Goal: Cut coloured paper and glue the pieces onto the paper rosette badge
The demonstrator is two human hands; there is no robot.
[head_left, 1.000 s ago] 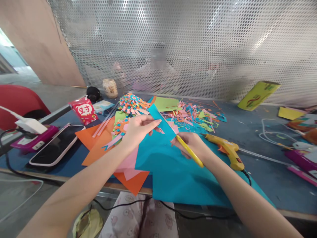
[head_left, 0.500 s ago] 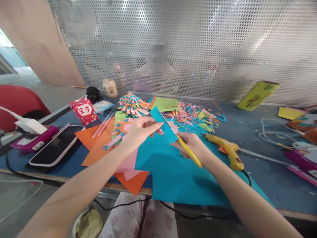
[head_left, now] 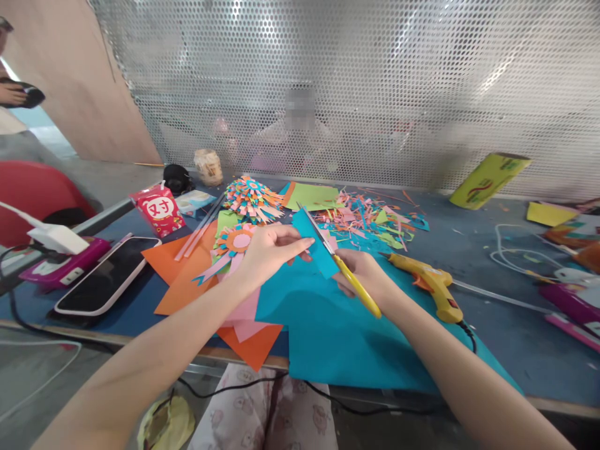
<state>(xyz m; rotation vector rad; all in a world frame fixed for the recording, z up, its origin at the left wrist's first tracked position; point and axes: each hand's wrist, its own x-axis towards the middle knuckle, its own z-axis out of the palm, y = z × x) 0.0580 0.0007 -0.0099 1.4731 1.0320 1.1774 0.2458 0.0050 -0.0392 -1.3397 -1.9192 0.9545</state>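
My left hand [head_left: 279, 249] pinches a narrow blue paper piece [head_left: 319, 255] between thumb and fingers. My right hand [head_left: 359, 273] is closed around yellow-handled scissors [head_left: 359, 289], whose blades lie along the right edge of that piece and point away from me. Below both hands spreads a large blue paper sheet [head_left: 356, 347]. Beside my left hand lies a paper rosette [head_left: 234, 242] with a pink centre and ribbon tails. Behind it sits a fuller multicoloured paper flower [head_left: 253, 195]. A yellow glue gun [head_left: 429, 278] rests right of my right hand.
Paper scraps [head_left: 365, 219] are heaped behind my hands, near a green sheet [head_left: 312, 197]. Orange sheets [head_left: 187, 281], a phone [head_left: 105, 275] and a purple power strip [head_left: 70, 265] lie left. A yellow tube [head_left: 490, 181] leans at the perforated metal panel [head_left: 398, 94]. A person [head_left: 14, 94] stands far left.
The blue paper piece has shifted slightly right, and the scissor blades now reach past its far end. A person has come into view at the far left.
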